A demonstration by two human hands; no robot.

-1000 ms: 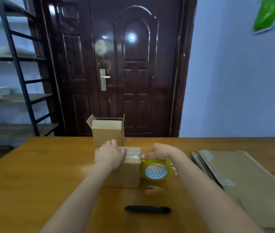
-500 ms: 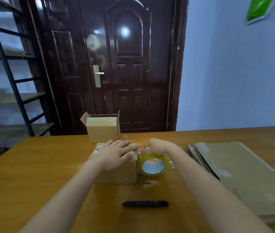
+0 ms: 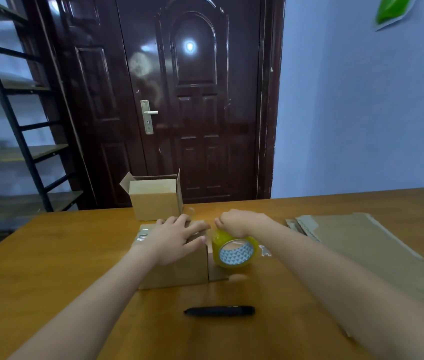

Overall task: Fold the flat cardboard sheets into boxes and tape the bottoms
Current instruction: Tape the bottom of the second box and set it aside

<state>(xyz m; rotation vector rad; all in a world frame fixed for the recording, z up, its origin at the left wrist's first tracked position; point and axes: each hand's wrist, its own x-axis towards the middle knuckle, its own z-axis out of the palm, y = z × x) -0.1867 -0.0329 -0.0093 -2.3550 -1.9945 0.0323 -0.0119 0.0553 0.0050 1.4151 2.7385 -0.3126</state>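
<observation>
Since a second ago the left hand [image 3: 177, 239] has slid from the near box's [image 3: 177, 268] left part toward its right edge, its fingers now stretched flat across the top instead of bunched. The right hand [image 3: 236, 222] stays curled over the tape roll [image 3: 234, 252], gripping it from above against the box's right side. Clear tape shows on the box's top left corner.

No writing can be read; the roll's core carries only a blue-and-white triangle pattern.

Both forearms reach forward from the lower corners, converging at the box on the table [image 3: 50, 268]. A second box [image 3: 155, 198], flaps open, stands just behind. The flat cardboard sheets [image 3: 377, 250] lie stacked at the right, and a black pen-like tool [image 3: 220, 311] lies nearer the person.
</observation>
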